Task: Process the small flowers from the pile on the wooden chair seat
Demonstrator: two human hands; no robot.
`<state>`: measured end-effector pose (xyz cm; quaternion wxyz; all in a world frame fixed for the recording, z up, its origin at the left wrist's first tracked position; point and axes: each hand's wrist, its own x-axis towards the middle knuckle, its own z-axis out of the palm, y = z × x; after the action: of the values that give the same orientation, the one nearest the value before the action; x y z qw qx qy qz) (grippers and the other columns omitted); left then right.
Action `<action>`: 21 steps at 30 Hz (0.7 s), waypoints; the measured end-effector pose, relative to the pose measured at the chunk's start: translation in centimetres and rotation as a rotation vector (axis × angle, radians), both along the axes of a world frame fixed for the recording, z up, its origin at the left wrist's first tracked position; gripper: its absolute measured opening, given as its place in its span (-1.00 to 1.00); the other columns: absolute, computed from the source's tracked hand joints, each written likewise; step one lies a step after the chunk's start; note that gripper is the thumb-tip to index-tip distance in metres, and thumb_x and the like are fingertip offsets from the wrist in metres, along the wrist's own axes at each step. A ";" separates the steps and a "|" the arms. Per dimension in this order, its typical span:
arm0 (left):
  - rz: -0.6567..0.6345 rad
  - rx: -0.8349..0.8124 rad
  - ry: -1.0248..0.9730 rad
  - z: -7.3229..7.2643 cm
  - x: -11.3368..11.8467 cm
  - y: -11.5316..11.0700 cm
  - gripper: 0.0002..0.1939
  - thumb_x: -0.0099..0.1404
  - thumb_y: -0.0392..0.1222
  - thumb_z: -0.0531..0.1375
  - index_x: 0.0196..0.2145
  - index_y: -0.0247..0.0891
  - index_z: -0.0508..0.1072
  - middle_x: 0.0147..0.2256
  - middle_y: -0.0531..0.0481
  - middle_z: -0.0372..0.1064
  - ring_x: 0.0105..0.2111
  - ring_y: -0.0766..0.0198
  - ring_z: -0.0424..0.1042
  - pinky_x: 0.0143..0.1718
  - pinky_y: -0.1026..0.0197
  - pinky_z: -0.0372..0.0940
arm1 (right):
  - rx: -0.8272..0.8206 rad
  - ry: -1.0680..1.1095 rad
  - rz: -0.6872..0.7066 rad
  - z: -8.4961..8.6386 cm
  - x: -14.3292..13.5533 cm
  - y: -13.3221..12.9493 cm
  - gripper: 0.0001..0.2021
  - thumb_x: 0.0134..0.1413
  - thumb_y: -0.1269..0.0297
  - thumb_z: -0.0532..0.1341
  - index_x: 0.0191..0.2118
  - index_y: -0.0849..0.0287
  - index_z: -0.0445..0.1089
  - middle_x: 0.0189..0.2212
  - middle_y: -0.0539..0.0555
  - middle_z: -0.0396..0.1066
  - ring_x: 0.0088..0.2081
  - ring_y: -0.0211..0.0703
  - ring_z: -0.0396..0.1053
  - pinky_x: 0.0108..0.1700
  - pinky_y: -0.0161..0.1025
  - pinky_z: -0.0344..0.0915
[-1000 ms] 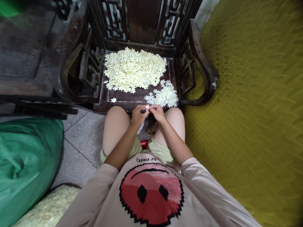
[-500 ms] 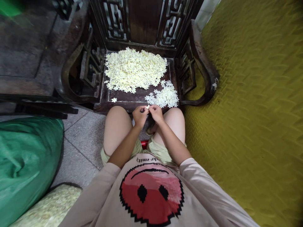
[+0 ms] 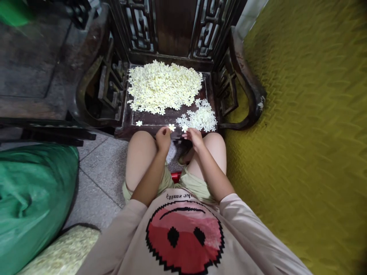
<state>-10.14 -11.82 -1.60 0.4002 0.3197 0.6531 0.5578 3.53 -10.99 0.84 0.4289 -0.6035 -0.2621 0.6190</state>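
Observation:
My left hand (image 3: pixel 163 137) pinches a pale yellow flower piece (image 3: pixel 171 127) at the front edge of a dark wooden chair seat (image 3: pixel 149 119). My right hand (image 3: pixel 194 136) holds a white flower piece (image 3: pixel 185 128) just to its right, a short gap between the hands. A large heap of cream-yellow flower pieces (image 3: pixel 164 86) covers the back of the seat. A smaller heap of white flower pieces (image 3: pixel 202 116) lies at the front right, close to my right hand. One loose flower piece (image 3: pixel 138 123) rests at the front left.
The carved chair has curved armrests (image 3: pixel 248 82) on both sides and a fretwork back. A green sack (image 3: pixel 31 198) and a bag of pale pieces (image 3: pixel 61 252) sit on the tiled floor at left. A yellow textured mat (image 3: pixel 304 126) fills the right.
My hands were pressed together over one small piece in front of my knees. They have moved apart and forward to the seat edge, each now holding a separate flower piece.

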 end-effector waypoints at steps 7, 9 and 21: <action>0.149 -0.184 -0.305 -2.1 0.4 1.1 -0.86 0.11 -0.24 0.09 -0.41 -0.33 0.40 -0.50 0.04 0.37 -0.48 0.42 0.37 -0.34 0.33 0.26 | -0.071 0.000 0.009 -0.9 -1.4 0.3 -0.90 -0.06 0.30 0.12 -0.49 0.18 0.21 -0.58 -0.07 0.33 -0.61 -0.38 0.35 -0.54 -0.44 0.20; 0.218 -0.283 -0.353 -2.9 0.2 1.6 -0.85 0.14 -0.25 0.07 -0.37 -0.34 0.40 -0.50 0.04 0.36 -0.49 0.44 0.36 -0.34 0.34 0.26 | -0.072 0.020 0.020 -1.0 -1.5 0.3 -0.90 -0.04 0.30 0.10 -0.49 0.17 0.19 -0.58 -0.06 0.35 -0.59 -0.37 0.37 -0.51 -0.43 0.23; -0.040 -0.050 -0.012 -0.9 0.0 0.0 -0.69 0.13 -0.05 0.14 -0.20 -0.26 0.43 -0.15 -0.11 0.37 -0.11 0.24 0.33 -0.08 0.20 0.19 | 0.060 0.092 0.220 -0.4 -1.6 -0.1 -0.91 -0.16 0.33 0.23 -0.49 0.20 0.29 -0.58 -0.03 0.40 -0.50 -0.34 0.39 -0.34 -0.37 0.30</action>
<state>-10.15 -11.85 -2.53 0.4230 0.3190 0.6580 0.5351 1.91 -11.09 0.42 0.3880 -0.5290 -0.3252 0.6811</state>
